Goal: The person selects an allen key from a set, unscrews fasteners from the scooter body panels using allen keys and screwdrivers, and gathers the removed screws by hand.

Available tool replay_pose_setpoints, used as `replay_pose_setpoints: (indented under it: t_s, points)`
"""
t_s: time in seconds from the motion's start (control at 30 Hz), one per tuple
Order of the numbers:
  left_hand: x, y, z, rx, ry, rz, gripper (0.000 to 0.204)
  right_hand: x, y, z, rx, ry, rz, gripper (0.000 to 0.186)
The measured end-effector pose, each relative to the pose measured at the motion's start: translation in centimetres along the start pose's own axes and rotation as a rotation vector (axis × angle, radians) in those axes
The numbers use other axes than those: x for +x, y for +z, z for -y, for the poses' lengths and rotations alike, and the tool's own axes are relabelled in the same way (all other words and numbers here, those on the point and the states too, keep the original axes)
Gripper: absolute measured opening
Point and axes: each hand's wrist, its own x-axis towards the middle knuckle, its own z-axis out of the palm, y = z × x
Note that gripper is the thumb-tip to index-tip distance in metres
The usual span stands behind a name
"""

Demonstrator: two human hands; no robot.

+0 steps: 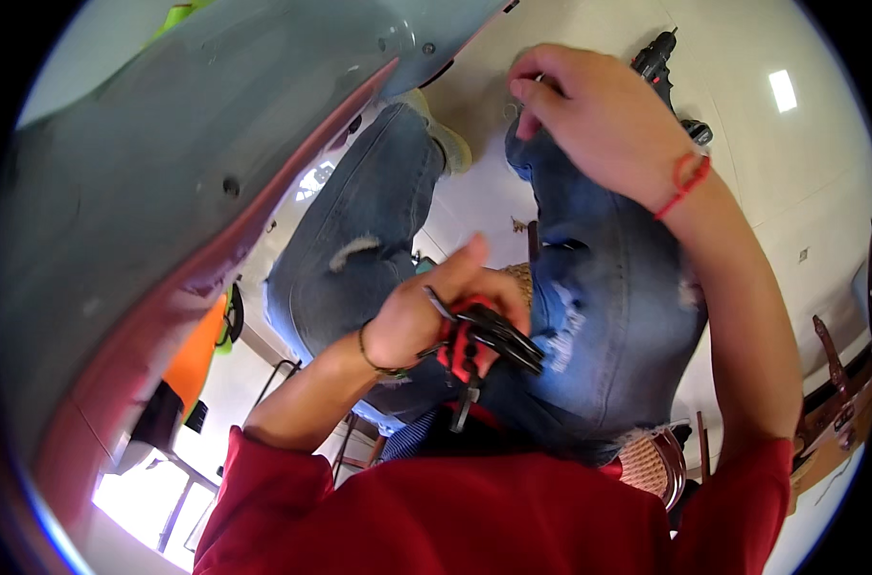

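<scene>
My left hand (436, 311) grips a folding hex key set (479, 340) with a red body, black keys and some of them swung out, over my lap. My right hand (589, 120) is raised over my right knee, fingers curled down; whatever may be between them is too hidden to make out. A black cordless drill (654, 59) lies on the tiled floor beside that hand, partly behind it. A large glossy grey panel with a pink edge (158, 163) runs diagonally along my left.
The pale tiled floor (762, 172) shows around my denim-clad legs (618, 326). At left behind the panel is an orange and black object (192, 355). Woven seating (647, 465) shows at the lower right, with dark wooden furniture (834, 383) at the right edge.
</scene>
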Motion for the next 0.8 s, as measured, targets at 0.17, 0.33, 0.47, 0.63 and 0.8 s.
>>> replay_pose_setpoints:
  t_s: [0.17, 0.33, 0.47, 0.63, 0.8]
  points:
    - [4.2, 0.6, -4.2, 0.362, -0.030, 0.425, 0.055, 1.6, 6.4, 1.9, -0.148, 0.165, -0.023, 0.024]
    - [5.7, 0.7, -5.6, 0.360, 0.144, 0.630, 0.040, 2.0, 12.3, 1.1, 0.225, 0.447, -0.275, 0.020]
    - [6.2, -1.5, -4.7, 0.289, 0.064, 0.601, 0.038, 2.9, 12.9, 0.7, 0.183, 0.297, -0.423, 0.018]
    - [6.5, -2.2, -6.3, 0.196, 0.195, 0.442, 0.038, 5.0, 12.8, -0.4, 0.048, 0.185, -0.432, 0.019]
    - [6.6, -3.7, -6.4, 0.130, 0.135, 0.413, 0.033, 5.4, 12.8, -1.2, 0.056, 0.162, -0.426, 0.025]
